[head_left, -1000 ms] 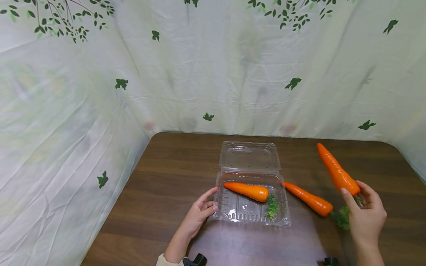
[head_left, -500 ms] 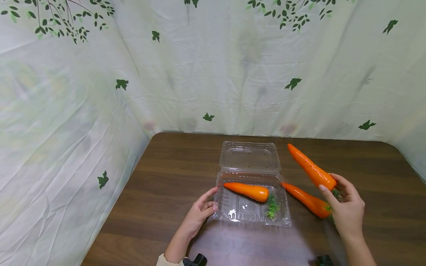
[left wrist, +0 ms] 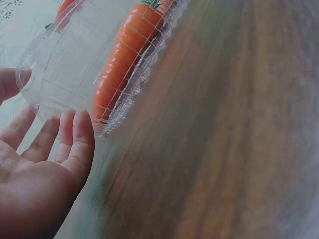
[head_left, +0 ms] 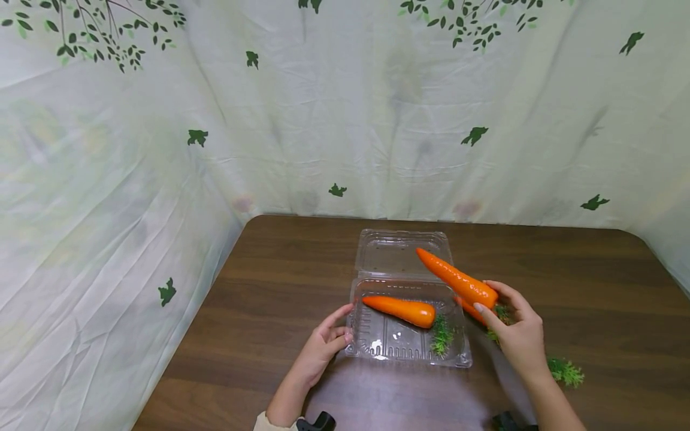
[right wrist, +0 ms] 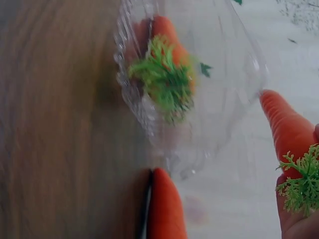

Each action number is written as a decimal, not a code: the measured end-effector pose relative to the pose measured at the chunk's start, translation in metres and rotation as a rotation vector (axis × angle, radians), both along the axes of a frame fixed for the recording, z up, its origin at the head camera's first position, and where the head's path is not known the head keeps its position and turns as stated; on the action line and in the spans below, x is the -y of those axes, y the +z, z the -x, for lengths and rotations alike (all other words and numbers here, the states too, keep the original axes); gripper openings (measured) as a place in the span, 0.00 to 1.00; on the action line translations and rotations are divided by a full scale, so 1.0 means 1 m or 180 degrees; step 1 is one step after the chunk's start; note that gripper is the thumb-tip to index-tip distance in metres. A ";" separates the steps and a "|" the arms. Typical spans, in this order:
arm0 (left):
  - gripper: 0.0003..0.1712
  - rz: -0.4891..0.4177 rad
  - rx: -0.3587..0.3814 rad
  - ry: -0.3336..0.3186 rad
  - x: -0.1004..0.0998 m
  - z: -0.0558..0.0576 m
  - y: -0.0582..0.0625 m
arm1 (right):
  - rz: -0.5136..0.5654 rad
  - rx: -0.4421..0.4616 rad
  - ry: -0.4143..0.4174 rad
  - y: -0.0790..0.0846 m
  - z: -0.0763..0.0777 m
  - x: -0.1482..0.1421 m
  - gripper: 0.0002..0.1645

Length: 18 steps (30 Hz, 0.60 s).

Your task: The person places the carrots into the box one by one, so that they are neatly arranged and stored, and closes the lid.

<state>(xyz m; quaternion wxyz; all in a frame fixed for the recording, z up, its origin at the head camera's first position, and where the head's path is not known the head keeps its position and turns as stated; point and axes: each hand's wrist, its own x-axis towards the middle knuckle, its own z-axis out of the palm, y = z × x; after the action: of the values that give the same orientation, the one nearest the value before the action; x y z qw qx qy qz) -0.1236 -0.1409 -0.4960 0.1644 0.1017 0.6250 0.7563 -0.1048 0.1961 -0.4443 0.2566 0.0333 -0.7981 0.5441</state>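
A clear plastic clamshell container [head_left: 385,349] stands with its lid [head_left: 393,251] folded back. Inside lies an orange carrot [head_left: 400,309], leafy green top [head_left: 442,335] toward the right. My left hand [head_left: 317,350] touches the container's left rim; relaxed fingers [left wrist: 82,144] show in the left wrist view. Between thumb and fingers, my right hand [head_left: 518,335] grips a second carrot [head_left: 455,278] near its thick end, tip pointing left over the container's back right part. Below it, a third carrot [right wrist: 167,211] lies right of the container, mostly hidden in the head view.
Under everything is a brown wooden table [head_left: 259,311]. Green leaves [head_left: 565,372] lie on it beside my right forearm. A pale curtain [head_left: 302,149] with leaf prints hangs along the table's back and left sides.
My right hand has carried its carrot leftward, from the right of the table to over the container's right side, now covering much of the third carrot. The left hand and container have stayed put.
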 end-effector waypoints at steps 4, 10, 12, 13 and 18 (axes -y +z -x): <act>0.33 0.0018 0.0000 0.0000 0.000 0.000 -0.001 | -0.0005 -0.0033 0.0232 -0.003 0.002 0.008 0.28; 0.33 0.0021 -0.0011 0.0005 0.000 0.000 -0.002 | -0.0093 0.0072 0.0489 -0.004 0.003 0.021 0.27; 0.33 0.0004 -0.0027 0.0002 0.000 0.000 -0.002 | -0.0099 0.0120 0.0568 -0.004 0.004 0.025 0.27; 0.33 -0.0005 -0.0040 -0.0004 0.000 0.000 -0.002 | -0.0082 0.0139 0.0606 -0.002 0.004 0.028 0.27; 0.33 -0.0025 -0.0129 -0.0015 0.001 0.000 -0.003 | -0.0096 0.0151 0.0814 0.012 0.000 0.042 0.25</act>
<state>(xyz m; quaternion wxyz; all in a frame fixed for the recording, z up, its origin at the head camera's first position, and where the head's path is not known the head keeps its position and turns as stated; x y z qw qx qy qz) -0.1236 -0.1416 -0.4992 0.1531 0.1191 0.6250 0.7562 -0.1044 0.1545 -0.4319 0.1657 0.1257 -0.8013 0.5609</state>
